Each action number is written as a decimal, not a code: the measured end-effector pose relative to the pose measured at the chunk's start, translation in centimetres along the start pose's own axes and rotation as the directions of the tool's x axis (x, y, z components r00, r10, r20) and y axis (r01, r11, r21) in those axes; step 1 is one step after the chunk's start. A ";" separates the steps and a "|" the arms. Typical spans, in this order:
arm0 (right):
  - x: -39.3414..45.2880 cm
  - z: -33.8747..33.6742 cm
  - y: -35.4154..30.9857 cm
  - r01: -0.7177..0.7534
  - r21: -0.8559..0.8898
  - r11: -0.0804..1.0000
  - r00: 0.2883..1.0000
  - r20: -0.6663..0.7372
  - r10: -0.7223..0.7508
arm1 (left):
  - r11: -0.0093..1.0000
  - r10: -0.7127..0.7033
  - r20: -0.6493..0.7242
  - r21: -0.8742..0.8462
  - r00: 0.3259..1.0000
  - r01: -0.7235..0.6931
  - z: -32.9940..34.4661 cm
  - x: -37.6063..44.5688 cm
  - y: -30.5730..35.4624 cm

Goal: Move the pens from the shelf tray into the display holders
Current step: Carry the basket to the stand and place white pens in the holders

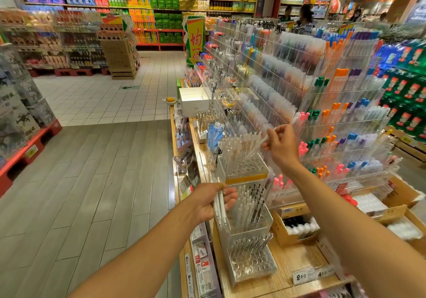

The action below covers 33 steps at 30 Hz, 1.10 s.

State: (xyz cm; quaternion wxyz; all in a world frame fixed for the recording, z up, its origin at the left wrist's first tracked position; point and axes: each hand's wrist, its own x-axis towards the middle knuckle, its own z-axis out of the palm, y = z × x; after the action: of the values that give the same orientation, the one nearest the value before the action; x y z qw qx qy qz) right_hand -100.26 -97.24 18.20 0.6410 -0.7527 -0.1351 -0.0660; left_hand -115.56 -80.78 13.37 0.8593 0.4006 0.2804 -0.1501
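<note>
From the head view, we've got our right hand (280,146) up over the yellow-based clear holder (245,168), thumb and fingertips pinching one clear pen (265,139). Its long axis runs on a slant, upper end toward the acrylic rack (334,104), lower tip pointing down-left at the honeycomb holes just below the fingers. That's the relation we're watching: the tip lies just above the open slots, but tilted, so we judge it needs standing up before it drops in.

Lower down, our left hand (213,202) curls around a small bundle of white pens (220,203), held almost upright, just beside the nearer holder of dark-clipped pens (250,205). The right hand is clearly the nearer one to the target. We can't pick out the shelf tray itself here.
</note>
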 end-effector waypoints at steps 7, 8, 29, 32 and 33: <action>-1.1 2.4 0.0 0.179 -0.183 0.967 0.976 0.158 -0.151 | 1.000 0.027 -0.038 -0.014 0.999 -0.028 0.0 0.3 0.5; -1.3 2.7 0.1 0.191 -0.206 0.960 0.971 0.181 -0.154 | 0.999 0.032 -0.038 -0.017 0.999 -0.033 -0.1 0.2 0.6; -4.5 3.5 2.2 -0.105 -0.332 0.938 0.785 0.552 0.283 | 0.980 0.144 0.060 0.130 0.988 -0.151 -0.2 0.4 0.6; -5.4 3.2 2.4 -0.241 -0.144 0.960 0.707 0.651 0.275 | 0.973 0.167 0.098 0.142 0.981 -0.180 -0.1 0.3 0.5; -5.5 3.3 2.5 -0.297 -0.088 0.951 0.680 0.680 0.275 | 0.973 0.175 0.110 0.133 0.978 -0.190 -0.1 0.3 0.4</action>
State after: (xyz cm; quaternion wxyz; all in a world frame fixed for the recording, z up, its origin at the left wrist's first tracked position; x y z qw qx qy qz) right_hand -105.05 -95.05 13.77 0.5589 -0.7258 -0.2435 0.3188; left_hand -115.16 -80.43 13.41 0.8512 0.4773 0.1885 -0.1096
